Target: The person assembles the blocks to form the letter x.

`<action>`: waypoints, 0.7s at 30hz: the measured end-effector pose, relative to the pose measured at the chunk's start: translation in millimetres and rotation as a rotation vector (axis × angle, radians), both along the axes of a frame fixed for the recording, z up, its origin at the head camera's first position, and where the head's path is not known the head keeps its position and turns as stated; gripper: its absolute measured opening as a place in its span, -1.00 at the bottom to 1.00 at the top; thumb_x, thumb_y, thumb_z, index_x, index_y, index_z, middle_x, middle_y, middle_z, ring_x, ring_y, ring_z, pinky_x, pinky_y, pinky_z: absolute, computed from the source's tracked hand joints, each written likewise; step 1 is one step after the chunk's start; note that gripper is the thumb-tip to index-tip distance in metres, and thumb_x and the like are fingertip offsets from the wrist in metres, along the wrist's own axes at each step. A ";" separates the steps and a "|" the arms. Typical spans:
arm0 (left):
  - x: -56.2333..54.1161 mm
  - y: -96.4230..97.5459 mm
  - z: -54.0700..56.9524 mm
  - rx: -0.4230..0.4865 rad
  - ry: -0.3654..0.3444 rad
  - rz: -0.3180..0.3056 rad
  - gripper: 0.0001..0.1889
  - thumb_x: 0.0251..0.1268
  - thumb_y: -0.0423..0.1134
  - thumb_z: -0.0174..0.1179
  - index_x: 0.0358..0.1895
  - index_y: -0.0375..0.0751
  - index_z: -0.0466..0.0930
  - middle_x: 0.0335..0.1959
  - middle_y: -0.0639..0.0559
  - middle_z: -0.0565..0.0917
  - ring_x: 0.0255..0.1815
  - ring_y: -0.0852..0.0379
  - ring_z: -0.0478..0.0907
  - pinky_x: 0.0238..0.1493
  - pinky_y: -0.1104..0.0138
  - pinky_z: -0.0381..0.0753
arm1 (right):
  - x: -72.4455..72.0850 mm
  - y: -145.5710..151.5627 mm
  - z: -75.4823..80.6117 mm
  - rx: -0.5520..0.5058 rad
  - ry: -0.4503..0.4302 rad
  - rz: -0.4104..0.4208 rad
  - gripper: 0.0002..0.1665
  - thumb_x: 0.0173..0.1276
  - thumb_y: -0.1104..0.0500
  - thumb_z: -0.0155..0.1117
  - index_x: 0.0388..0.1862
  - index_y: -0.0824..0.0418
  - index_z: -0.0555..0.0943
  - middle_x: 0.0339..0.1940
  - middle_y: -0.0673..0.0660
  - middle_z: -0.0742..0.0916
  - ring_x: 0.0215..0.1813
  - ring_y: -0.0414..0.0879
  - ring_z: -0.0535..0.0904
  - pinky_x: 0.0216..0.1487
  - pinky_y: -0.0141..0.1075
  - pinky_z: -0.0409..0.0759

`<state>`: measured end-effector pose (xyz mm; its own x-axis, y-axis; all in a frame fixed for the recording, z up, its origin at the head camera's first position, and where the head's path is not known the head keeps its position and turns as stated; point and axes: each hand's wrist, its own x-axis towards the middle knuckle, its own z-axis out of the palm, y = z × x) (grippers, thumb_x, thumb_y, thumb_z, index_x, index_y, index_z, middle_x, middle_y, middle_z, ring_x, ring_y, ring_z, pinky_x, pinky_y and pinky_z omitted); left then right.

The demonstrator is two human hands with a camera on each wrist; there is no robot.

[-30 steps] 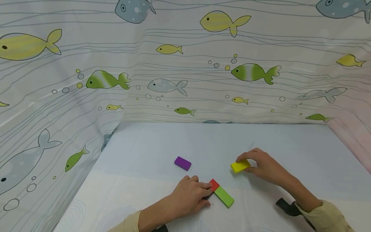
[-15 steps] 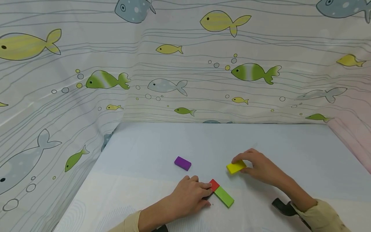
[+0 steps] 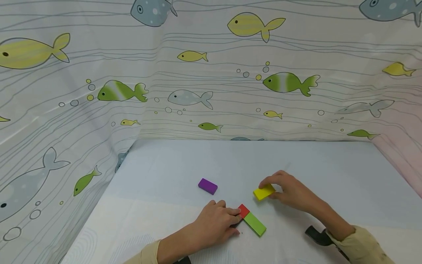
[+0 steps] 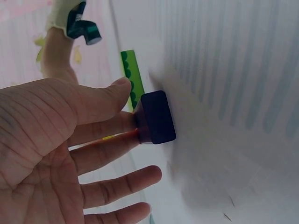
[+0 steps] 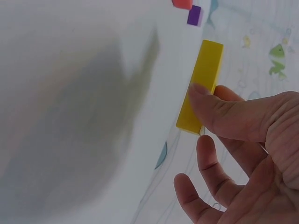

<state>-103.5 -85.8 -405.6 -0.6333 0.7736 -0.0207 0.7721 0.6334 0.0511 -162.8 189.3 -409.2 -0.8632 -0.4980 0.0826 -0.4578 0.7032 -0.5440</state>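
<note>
My left hand (image 3: 214, 223) rests its fingertips against a red block (image 3: 243, 211) on the table. In the left wrist view, the index and middle fingers touch a block with a dark blue end (image 4: 158, 116), and the thumb stays apart from it. Whether this is a separate block from the red one, I cannot tell. A light green block (image 3: 255, 224) meets the red one at its corner and slants toward the front right. My right hand (image 3: 291, 192) pinches a yellow block (image 3: 263, 192) between thumb and fingers, seemingly above the table; the ring and little fingers are free.
A purple block (image 3: 207, 186) lies alone farther back, left of the yellow one. The white table (image 3: 171, 161) ends at a fish-patterned curtain (image 3: 204, 79) behind and at the left. Both wrists carry dark straps (image 3: 318, 235).
My right hand has carried the yellow block left and slightly toward me, closer to the red and green blocks. The left hand and the other blocks stay where they were.
</note>
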 end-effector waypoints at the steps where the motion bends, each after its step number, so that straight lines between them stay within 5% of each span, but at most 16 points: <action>1: 0.0 0.1 0.2 -0.002 -0.004 0.001 -0.64 0.25 0.06 0.34 0.10 0.15 0.71 0.13 0.28 0.63 -0.31 0.27 0.40 -0.43 0.47 0.16 | -0.1 -0.6 -0.4 0.000 -0.001 0.005 -0.50 0.09 0.41 0.50 -0.08 -0.09 0.71 -0.12 -0.23 0.68 0.03 -0.07 0.48 0.06 -0.06 0.55; 21: -1.0 0.7 -2.1 -0.010 -0.011 0.009 -0.62 0.24 0.08 0.34 0.11 0.15 0.71 0.11 0.28 0.64 -0.34 0.27 0.37 -0.43 0.47 0.18 | 2.6 -11.3 -0.7 0.008 0.011 0.093 -0.51 0.12 0.41 0.49 -0.07 -0.10 0.71 -0.13 -0.25 0.68 -0.03 -0.13 0.47 0.02 -0.14 0.57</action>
